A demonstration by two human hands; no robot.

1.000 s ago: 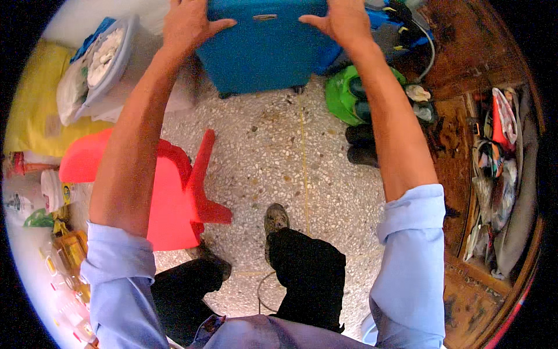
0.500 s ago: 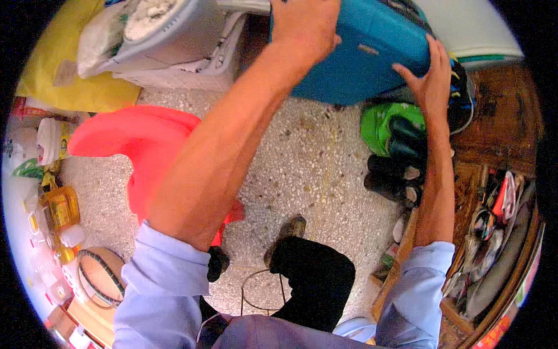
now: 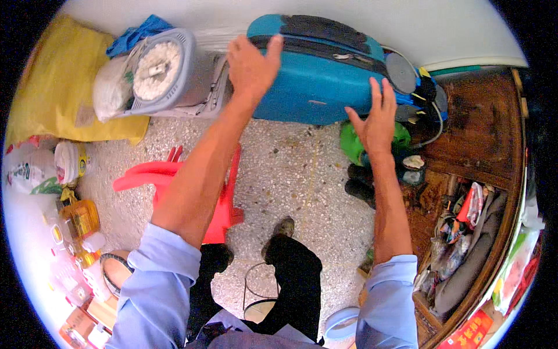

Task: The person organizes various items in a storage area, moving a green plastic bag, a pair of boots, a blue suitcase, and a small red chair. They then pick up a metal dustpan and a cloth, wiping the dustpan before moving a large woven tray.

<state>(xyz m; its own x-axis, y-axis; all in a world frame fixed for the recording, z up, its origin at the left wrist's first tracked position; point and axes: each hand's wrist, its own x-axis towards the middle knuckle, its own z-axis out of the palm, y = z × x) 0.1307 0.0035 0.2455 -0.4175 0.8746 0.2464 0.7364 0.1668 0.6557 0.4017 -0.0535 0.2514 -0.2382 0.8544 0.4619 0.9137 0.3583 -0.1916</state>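
Note:
A teal suitcase [image 3: 314, 87] with a black zip band and dark trim lies along the wall at the far side. My left hand [image 3: 253, 70] is at its left end, with thumb and fingers spread apart. By the suitcase's right front side, my right hand [image 3: 378, 119] is also open, fingers stretched out and thumb apart. Neither hand grips anything; whether the fingertips touch the case, I cannot tell. Just beyond my right hand, a round grey disc [image 3: 401, 72] and a light cable sit beside the suitcase's right end.
A grey-blue basket [image 3: 187, 64] of white lumps stands left of the suitcase, near a yellow sack [image 3: 58, 87]. A red plastic chair [image 3: 218, 215] is under my left forearm. Dark shoes [image 3: 360, 185] and a green bag [image 3: 351, 145] lie by the wooden cabinet [image 3: 476, 128].
The suitcase has settled back against the wall, its zipped upper side now showing. My left hand has left its grip on the case and spread open. The view has shifted.

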